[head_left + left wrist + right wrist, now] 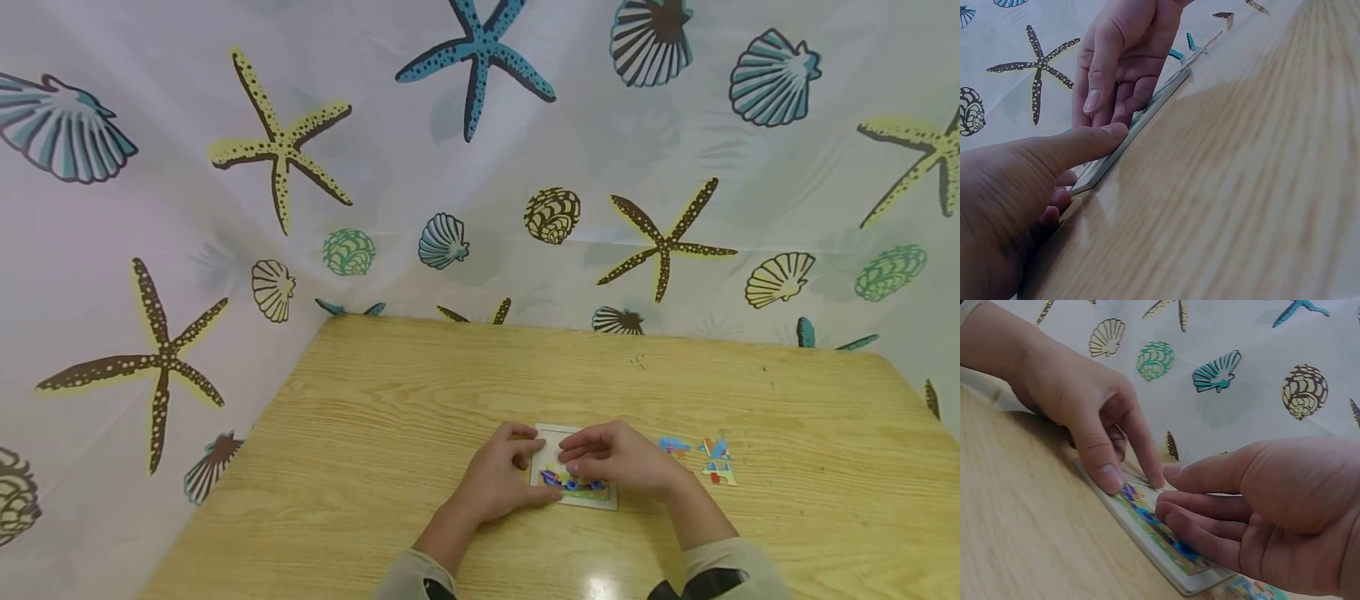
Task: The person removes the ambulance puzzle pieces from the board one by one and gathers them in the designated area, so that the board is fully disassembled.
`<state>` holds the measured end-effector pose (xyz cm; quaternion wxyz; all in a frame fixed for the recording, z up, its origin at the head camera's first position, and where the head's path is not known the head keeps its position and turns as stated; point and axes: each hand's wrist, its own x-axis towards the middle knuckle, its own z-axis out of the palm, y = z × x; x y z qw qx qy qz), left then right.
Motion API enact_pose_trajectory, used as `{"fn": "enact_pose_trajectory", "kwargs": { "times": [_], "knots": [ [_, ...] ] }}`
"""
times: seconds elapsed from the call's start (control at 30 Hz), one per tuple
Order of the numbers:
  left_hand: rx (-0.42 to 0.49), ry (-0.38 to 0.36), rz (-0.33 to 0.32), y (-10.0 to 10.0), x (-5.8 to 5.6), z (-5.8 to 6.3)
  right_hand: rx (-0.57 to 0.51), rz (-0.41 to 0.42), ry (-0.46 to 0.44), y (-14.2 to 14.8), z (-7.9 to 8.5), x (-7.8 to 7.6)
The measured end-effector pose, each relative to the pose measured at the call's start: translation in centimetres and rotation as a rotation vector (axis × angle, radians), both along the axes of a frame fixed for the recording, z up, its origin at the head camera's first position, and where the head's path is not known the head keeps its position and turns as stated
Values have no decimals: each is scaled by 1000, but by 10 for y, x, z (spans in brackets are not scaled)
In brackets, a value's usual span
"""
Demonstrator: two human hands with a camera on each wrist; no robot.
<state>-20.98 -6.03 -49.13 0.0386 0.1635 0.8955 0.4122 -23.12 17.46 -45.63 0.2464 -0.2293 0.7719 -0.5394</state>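
A small jigsaw puzzle board [551, 435] with a pale frame lies flat on the table, its lower part filled with a colourful vehicle-like picture. My left hand [498, 479] holds the board at its left side, thumb on the near edge and fingers toward the far edge. Over the board hovers my right hand [618, 457], fingers loosely bent with the tips close to the picture. In the right wrist view, a gap shows between that hand's thumb [1207, 478] and its fingers, and no piece is visible there. The upper part of the board is blank.
Several loose puzzle pieces [716, 450] lie on the wooden table [390, 417] just right of the board, beside the right forearm. A white curtain [487, 183] printed with starfish and shells hangs along the table's back and left sides.
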Motion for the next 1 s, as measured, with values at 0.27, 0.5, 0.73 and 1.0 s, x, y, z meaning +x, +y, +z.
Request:
{"fn": "enact_pose_trajectory", "kwargs": {
  "times": [0.27,0.5,0.73,1.0],
  "knots": [
    [-12,4,-8,0,1,-1,56,29,53,-11,-3,4],
    [-25,16,-8,1,0,-1,93,29,116,-15,-4,5],
    [-8,6,-12,0,1,1,156,32,174,-20,0,8],
    [8,-10,-15,0,1,1,307,15,246,-27,4,13]
  ]
}}
